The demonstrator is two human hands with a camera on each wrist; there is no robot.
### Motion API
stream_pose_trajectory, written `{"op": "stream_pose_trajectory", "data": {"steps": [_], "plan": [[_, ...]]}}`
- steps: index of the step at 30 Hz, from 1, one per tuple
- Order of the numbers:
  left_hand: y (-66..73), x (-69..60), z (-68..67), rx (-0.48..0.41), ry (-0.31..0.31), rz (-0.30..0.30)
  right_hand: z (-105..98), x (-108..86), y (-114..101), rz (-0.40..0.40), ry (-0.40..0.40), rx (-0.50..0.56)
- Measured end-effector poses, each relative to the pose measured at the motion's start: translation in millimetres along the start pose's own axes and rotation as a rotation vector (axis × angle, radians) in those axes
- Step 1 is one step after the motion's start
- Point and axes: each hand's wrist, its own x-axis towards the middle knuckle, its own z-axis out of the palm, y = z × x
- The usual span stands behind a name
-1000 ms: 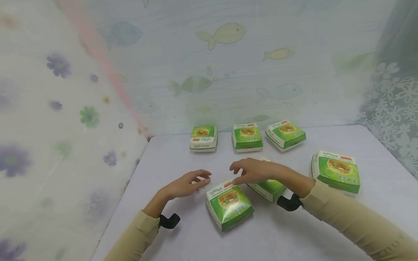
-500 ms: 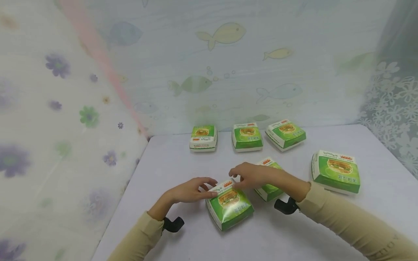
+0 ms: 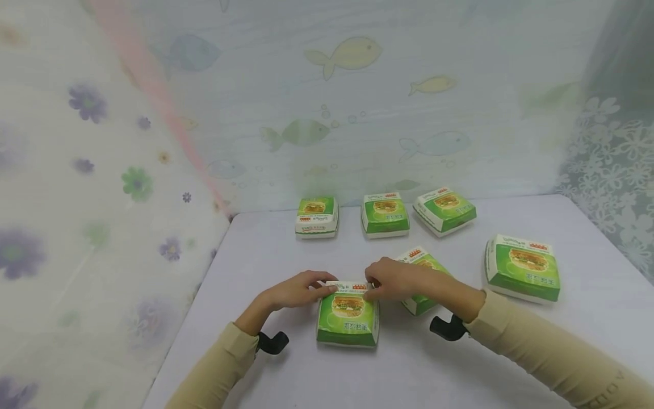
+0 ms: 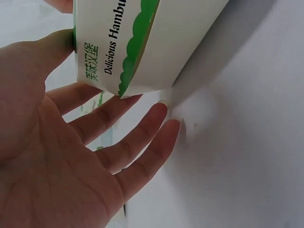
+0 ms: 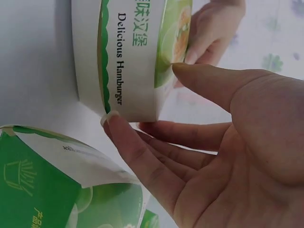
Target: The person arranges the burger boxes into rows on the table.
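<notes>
A pale back curtain (image 3: 357, 91) printed with fish and a flowered side curtain (image 3: 56, 272) stand around a table (image 3: 271, 244) under a white cover, probably there to screen the workspace. Two beige sleeves reach in from the near edge, the right sleeve (image 3: 546, 352) stretching farther across than the left sleeve (image 3: 209, 372). Among the green-and-white burger cartons, the right-hand carton (image 3: 522, 268) sits well apart, and the angled carton (image 3: 426, 261) lies partly hidden behind the right forearm. The held carton (image 3: 348, 315) is at the near middle of the table, seemingly resting on it, roughly square to the person, which likely lets both arms reach it evenly. Three cartons line the far edge: the left one (image 3: 317, 217) has its white band facing the person, the middle one (image 3: 385, 215) has its green side forward, and the right one (image 3: 444, 210) is turned askew. The left hand (image 3: 293, 292) and right hand (image 3: 401, 278) each grip a far corner of the held carton, thumb on top and fingers behind, a narrow hold that presumably steadies it from both sides. Smallest, the black wrist mounts (image 3: 274, 343) jut inward below the hands.
</notes>
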Motion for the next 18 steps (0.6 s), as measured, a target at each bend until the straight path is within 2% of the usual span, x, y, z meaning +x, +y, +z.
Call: {"op": "stream_pose_trajectory", "data": {"steps": [6,12,18], "plan": [[-6.0,-10.4,2.3,-0.023,0.032,0.01,2,0.2,1,-0.002,0.017,0.026],[-7.8,-26.2,11.8,-0.049,0.099,-0.04,3,2.6,3,-0.022,0.015,0.06],[-4.6,-28.4,17.0,-0.111,0.077,-0.02,3,6.2,3,-0.065,0.001,0.035]]}}
